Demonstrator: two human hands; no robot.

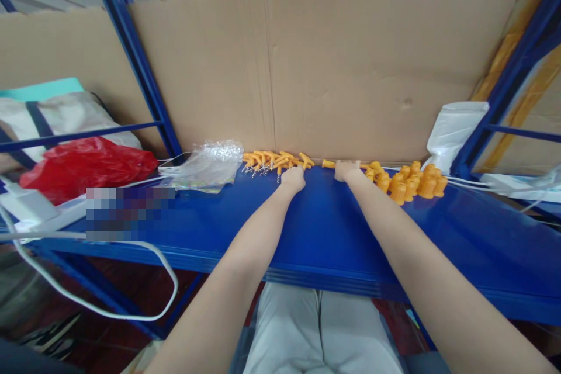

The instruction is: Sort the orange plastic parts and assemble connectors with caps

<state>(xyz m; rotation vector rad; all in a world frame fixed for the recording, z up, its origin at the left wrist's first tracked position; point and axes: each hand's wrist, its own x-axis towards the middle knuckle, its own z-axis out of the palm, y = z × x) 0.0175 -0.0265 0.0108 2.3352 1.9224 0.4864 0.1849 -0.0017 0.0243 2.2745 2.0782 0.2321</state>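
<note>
Corkscrews (280, 161) and cups (411, 186) stand in separate groups, none seen joined; left hand (294, 177) and right hand (347, 170) curled, grip cannot be told.

Your light is soft and even, brightest along the top edge, dim beneath the blue tabletop (324, 228). Glare speckles the clear plastic bag (223, 155), and your orange cups (398, 193) look soft. Wide-angle distortion stretches your forearms (407, 251); a pixelated patch (127, 213) blots the left.

No text, label, brand, number or sign can be read on anything in view.
</note>
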